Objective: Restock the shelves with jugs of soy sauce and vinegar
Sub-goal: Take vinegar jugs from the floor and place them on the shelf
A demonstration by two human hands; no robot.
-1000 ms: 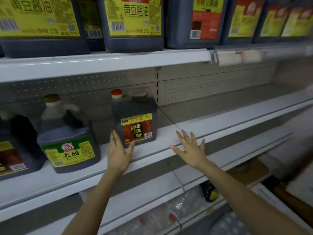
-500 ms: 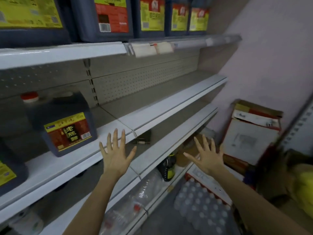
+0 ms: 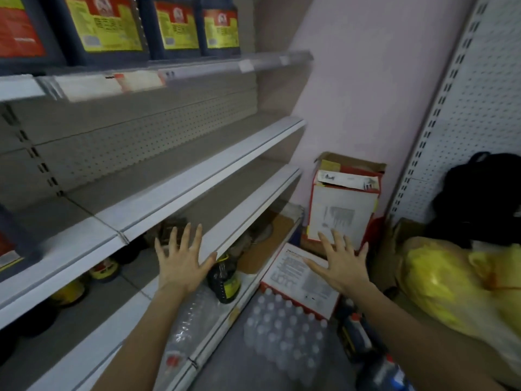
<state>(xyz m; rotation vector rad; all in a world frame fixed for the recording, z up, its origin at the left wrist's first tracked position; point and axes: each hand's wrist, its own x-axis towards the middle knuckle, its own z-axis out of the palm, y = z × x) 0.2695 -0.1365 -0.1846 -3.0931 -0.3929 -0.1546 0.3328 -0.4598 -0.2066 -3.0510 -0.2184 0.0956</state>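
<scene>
Both hands hang in front of the shelving with fingers spread and nothing in them. My left hand [image 3: 181, 259] is level with the front edge of the lower shelf [image 3: 242, 221]. My right hand [image 3: 339, 262] hovers over a red and white carton [image 3: 298, 280] on the floor. Dark jugs with yellow and red labels [image 3: 104, 24] fill the top shelf. The middle shelf [image 3: 197, 176] is bare on its right half; a dark jug [image 3: 14, 244] shows at its far left edge. A dark jug with a red cap [image 3: 353, 331] lies low by my right forearm.
A shrink-wrapped pack of small bottles [image 3: 282, 331] sits on the floor. An upright open carton [image 3: 344, 210] leans against the pink wall. A yellow plastic bag [image 3: 456, 289] and a black bag [image 3: 479, 198] lie at the right, beside a pegboard panel [image 3: 465, 94].
The view has swung right, away from the jugs on the middle shelf, towards the floor cartons. Both hands stayed open and drifted right and down with it.
</scene>
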